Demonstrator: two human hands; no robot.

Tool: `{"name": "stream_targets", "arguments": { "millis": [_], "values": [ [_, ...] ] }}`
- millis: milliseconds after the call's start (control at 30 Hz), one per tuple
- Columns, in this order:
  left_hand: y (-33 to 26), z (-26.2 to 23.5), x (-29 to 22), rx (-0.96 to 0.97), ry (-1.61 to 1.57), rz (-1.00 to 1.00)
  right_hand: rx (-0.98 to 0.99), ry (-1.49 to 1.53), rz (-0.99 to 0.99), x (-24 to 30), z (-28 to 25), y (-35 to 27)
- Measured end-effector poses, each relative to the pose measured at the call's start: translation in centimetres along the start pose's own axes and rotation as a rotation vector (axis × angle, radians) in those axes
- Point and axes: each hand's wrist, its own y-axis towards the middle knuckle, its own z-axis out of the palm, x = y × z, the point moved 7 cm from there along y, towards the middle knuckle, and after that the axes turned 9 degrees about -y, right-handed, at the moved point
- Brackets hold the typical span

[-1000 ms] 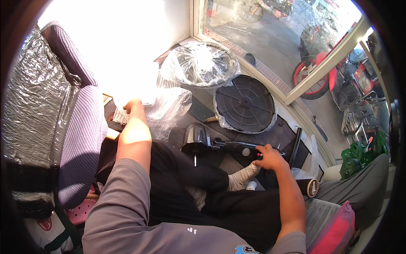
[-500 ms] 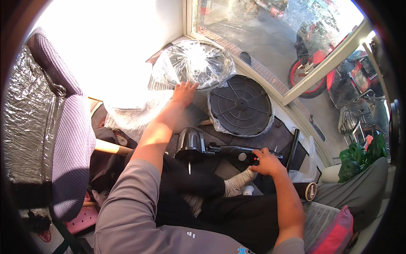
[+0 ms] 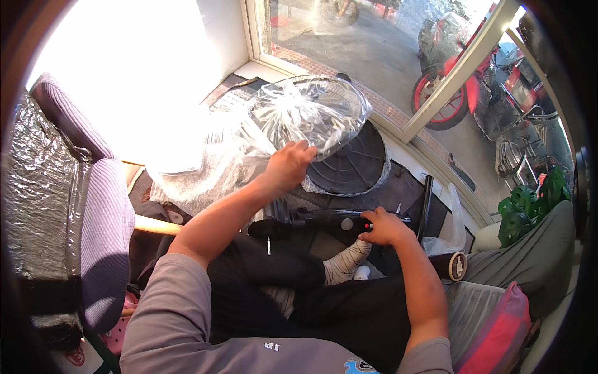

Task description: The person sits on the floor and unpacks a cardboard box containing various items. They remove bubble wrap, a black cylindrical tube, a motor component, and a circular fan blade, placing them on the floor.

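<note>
Left hand now gripping bagged fan grille; right hand clasping black handle.

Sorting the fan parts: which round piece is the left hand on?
The left hand grips the bagged wire grille, lifted and wrapped in clear plastic. The other, a flat black disc, lies beneath it, untouched.

The left hand has left the crumpled plastic by the chair, reached forward and lifted the plastic-wrapped fan grille above the black round cover
</note>
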Motion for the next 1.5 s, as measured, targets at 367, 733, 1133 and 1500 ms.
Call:
{"name": "stream_targets", "arguments": {
  "millis": [367,733,1133,1500],
  "values": [
    [-7.4,13.1,-12.5,0.689,-0.404,0.129,-0.534,0.45,0.142,-8.9,-5.2,-3.8],
    [6.2,11.6,0.8,0.112,-0.112,-0.263,-0.757,0.455,-0.016,-1.6,-9.7,13.0],
    [2.1,11.7,3.2,-0.212,-0.909,-0.126,-0.301,0.795,-0.083,-4.8,-10.5,19.2],
    [4.4,10.0,0.7,-0.214,-0.406,-0.054,-0.356,1.246,-0.316,-2.7,-12.1,14.7]
  ]
}}
